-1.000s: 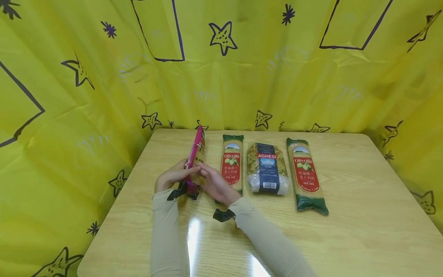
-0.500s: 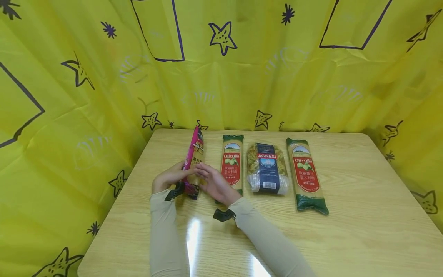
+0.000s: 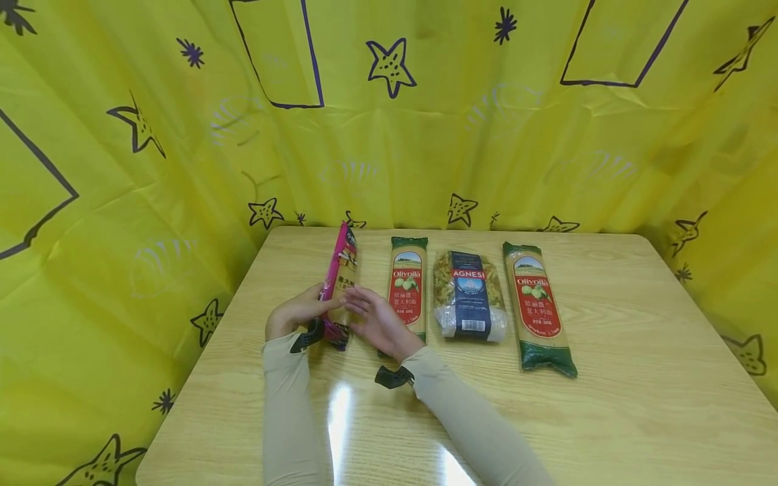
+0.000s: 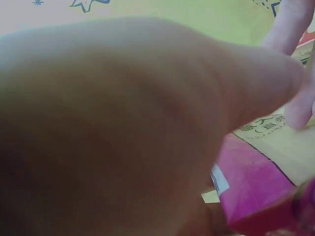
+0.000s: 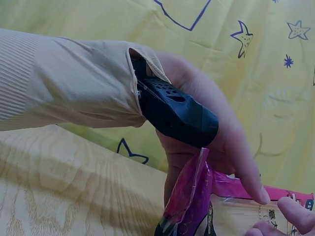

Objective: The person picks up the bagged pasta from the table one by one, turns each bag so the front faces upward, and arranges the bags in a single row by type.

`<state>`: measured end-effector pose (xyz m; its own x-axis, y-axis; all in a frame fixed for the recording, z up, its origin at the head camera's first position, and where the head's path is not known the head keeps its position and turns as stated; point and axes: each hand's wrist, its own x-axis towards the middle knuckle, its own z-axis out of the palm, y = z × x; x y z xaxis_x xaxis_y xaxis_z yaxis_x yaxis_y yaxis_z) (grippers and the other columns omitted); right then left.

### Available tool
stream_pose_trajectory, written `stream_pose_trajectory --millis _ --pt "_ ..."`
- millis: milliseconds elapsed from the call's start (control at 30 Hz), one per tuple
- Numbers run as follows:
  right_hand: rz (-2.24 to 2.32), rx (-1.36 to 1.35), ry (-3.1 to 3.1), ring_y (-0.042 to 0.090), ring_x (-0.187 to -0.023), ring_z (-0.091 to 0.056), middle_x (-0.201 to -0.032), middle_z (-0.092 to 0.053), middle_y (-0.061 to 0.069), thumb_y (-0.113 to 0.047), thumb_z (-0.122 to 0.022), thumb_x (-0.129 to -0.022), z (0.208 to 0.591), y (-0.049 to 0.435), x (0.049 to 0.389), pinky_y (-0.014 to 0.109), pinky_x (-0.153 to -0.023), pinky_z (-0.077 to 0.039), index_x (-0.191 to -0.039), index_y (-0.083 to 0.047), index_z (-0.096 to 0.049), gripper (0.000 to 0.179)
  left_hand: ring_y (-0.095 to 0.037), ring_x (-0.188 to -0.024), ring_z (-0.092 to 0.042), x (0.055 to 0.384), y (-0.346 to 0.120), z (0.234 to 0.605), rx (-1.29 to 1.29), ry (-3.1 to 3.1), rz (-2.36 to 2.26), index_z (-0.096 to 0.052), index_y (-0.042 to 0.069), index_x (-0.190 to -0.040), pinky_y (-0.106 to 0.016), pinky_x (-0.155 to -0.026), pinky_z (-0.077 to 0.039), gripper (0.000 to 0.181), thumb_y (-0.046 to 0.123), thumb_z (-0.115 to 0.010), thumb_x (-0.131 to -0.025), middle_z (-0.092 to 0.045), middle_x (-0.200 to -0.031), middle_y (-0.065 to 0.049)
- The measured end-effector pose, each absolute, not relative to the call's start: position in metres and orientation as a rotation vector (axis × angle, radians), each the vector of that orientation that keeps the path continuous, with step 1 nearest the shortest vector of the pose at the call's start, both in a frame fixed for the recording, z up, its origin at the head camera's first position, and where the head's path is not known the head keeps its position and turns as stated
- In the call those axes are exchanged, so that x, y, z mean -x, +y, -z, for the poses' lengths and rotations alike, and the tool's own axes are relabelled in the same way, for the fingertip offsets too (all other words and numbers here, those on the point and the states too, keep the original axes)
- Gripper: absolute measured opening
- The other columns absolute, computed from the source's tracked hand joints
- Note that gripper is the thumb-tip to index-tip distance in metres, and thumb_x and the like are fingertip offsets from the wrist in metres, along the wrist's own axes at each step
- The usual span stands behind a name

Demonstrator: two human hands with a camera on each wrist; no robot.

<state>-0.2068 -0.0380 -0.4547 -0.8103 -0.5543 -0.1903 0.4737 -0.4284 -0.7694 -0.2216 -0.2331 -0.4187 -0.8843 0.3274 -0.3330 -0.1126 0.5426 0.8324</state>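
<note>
A pink-edged pack of spaghetti (image 3: 348, 266) stands tilted on its long edge at the left of the table, its printed front turned to the right. My left hand (image 3: 296, 315) grips it from the left side, the thumb lying across the front; in the right wrist view the pack's purple end (image 5: 194, 196) pokes out below that hand. Close by the pack's front is my right hand (image 3: 384, 324), fingers extended toward my left thumb. Whether its fingertips touch the pack I cannot tell. Right-hand fingers (image 4: 300, 108) show at the left wrist view's right edge.
Right of the hands lie a green-ended Olivoilà spaghetti pack (image 3: 406, 283), an Agnesi pasta bag (image 3: 470, 297) and another Olivoilà pack (image 3: 537, 304). They rest flat on the wooden table (image 3: 632, 351). A yellow curtain (image 3: 389, 148) rises behind the table.
My left hand has shifted slightly left, and the pink pack's top has tipped left, so more of its printed front shows. My right hand has hardly moved.
</note>
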Motion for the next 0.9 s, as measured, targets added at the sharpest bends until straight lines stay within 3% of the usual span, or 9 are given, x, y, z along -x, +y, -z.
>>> stream_pose_trajectory --millis 200,400,533,900 --pt "2.257 0.067 1.193 0.021 -0.129 -0.045 -0.141 -0.049 0.007 -0.037 -0.045 -0.108 0.458 -0.038 0.207 0.046 -0.120 -0.036 -0.151 -0.001 -0.039 0.056 -0.023 -0.100 -0.057 0.222 -0.239 0.423 -0.166 2.330 -1.313 -0.032 -0.009 -0.155 -0.029 -0.085 -0.049 0.063 0.025 -0.054 -0.107 -0.059 -0.120 -0.021" --pt "2.240 0.047 1.218 0.037 -0.151 -0.031 -0.162 -0.031 0.020 -0.037 -0.045 -0.107 0.464 -0.038 0.208 0.058 -0.126 -0.029 -0.155 -0.002 -0.035 0.059 -0.029 -0.114 -0.063 0.222 -0.242 0.427 -0.176 2.321 -1.335 -0.026 -0.009 -0.158 -0.038 -0.100 -0.054 0.063 0.016 -0.052 -0.106 -0.057 -0.137 -0.033" --pt "2.249 0.025 1.186 0.039 -0.153 -0.027 -0.162 -0.028 0.023 -0.038 -0.045 -0.107 0.465 -0.038 0.209 0.060 -0.126 -0.028 -0.153 -0.002 -0.035 0.059 -0.031 -0.115 -0.063 0.223 -0.243 0.428 -0.167 2.316 -1.347 -0.023 -0.010 -0.159 -0.041 -0.102 -0.054 0.063 0.013 -0.050 -0.107 -0.054 -0.140 -0.036" --pt "2.257 -0.018 1.149 0.045 -0.159 -0.010 -0.169 -0.012 0.027 -0.036 -0.044 -0.107 0.466 -0.036 0.209 0.062 -0.129 -0.017 -0.157 0.001 -0.027 0.064 -0.023 -0.110 -0.064 0.227 -0.247 0.436 -0.067 2.245 -1.466 -0.018 -0.007 -0.162 -0.032 -0.098 -0.054 0.064 0.010 -0.047 -0.107 -0.053 -0.143 -0.034"
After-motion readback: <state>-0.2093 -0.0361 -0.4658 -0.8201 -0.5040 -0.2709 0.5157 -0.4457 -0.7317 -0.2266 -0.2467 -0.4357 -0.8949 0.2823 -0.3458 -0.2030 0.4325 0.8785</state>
